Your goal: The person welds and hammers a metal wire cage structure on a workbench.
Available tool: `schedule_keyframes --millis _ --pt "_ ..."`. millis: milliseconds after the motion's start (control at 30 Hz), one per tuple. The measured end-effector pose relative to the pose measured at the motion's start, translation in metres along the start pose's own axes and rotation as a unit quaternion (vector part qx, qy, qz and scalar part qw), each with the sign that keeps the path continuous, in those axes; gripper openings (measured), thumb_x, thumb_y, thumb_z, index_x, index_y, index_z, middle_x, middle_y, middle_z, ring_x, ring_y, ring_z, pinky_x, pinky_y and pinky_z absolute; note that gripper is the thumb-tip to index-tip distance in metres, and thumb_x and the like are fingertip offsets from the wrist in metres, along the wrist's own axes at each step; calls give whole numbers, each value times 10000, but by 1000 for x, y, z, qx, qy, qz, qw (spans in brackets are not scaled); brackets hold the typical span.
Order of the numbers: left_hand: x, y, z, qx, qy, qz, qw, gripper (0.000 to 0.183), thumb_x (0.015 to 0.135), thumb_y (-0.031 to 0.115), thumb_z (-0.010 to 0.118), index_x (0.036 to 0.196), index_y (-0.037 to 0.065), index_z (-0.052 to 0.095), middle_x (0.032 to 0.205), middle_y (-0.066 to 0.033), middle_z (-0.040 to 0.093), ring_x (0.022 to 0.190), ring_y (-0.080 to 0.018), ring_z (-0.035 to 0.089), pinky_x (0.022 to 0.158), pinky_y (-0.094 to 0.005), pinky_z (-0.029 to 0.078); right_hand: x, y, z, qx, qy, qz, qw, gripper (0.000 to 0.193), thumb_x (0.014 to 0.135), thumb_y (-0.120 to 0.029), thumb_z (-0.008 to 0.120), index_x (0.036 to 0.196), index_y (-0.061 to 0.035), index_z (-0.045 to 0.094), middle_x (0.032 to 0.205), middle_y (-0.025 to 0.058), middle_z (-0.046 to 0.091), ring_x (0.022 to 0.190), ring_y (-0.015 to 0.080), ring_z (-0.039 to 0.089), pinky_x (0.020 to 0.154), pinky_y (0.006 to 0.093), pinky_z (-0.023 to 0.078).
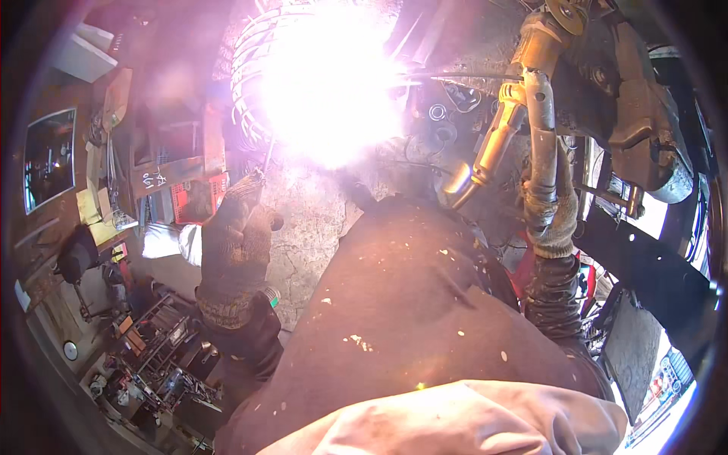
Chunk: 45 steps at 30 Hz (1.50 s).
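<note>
A white-hot welding glare [334, 83] fills the top middle and hides the work beneath it. My right hand [560, 220], in a knit work glove, is closed round a pale, worn electrode holder [540, 125]. From its upper end a thin dark welding rod [462, 75] runs left into the glare. My left hand [246, 212], also gloved, is closed on a thin rod [268, 158] that points up beside the glare. Curved wire rings [244, 83] form a round cage at the left of the light. What they belong to is lost in the brightness.
Close left of the electrode holder lies a yellow cylindrical tool [499, 144]. A heavy rusty metal part [644, 121] stands at the right. Small metal rings [437, 112] lie on the worn surface. A red crate [199, 199] and cluttered shelving [163, 341] are at the left.
</note>
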<state>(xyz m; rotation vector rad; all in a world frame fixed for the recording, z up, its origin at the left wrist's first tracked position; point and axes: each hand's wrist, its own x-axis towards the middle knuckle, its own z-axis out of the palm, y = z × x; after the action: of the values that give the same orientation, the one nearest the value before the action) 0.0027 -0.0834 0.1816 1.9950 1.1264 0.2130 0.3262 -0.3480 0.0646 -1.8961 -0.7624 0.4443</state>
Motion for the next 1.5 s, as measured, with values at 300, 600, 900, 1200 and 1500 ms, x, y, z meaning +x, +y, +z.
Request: schedule_keyframes --millis 300,600,900,1200,1500 --pt "-2 2 -7 9 -45 -11 999 357 951 45 506 1300 -3 563 997 -96 651 811 -169 625 761 -321 512 7 15 -3 -80 2 -76 994 632 979 -388 609 1490 -65 422 1003 51 652 782 98 599 665 240 492" --pt "-3 -6 -5 -3 -17 -32 999 369 937 45 549 1304 10 560 842 -88 657 803 -155 627 772 -327 497 -4 11 -4 3 58 3 998 679 890 28 589 1525 -34 356 1324 126 593 1053 176 646 854 323 559" --pt "2 -11 -5 7 -18 77 997 395 990 126 547 1353 -29 528 783 -67 666 715 -142 628 682 -301 501 6 -9 -5 -130 -12 -132 983 795 830 -99 721 1526 -18 346 1403 151 547 1228 236 577 1031 391 480" --pt "0 -13 -3 4 -4 58 998 357 994 116 560 1314 -42 540 801 -104 675 754 -157 676 712 -309 543 2 -9 6 280 12 173 944 839 806 -94 773 1526 -26 346 1475 135 481 1308 227 508 1097 375 421" --pt "1 -10 -5 37 -18 82 996 354 994 84 560 1321 -48 531 798 -111 675 745 -167 676 700 -313 544 2 20 3 79 -7 16 997 526 1017 -39 482 1524 -113 364 1250 108 595 956 163 650 736 262 597"
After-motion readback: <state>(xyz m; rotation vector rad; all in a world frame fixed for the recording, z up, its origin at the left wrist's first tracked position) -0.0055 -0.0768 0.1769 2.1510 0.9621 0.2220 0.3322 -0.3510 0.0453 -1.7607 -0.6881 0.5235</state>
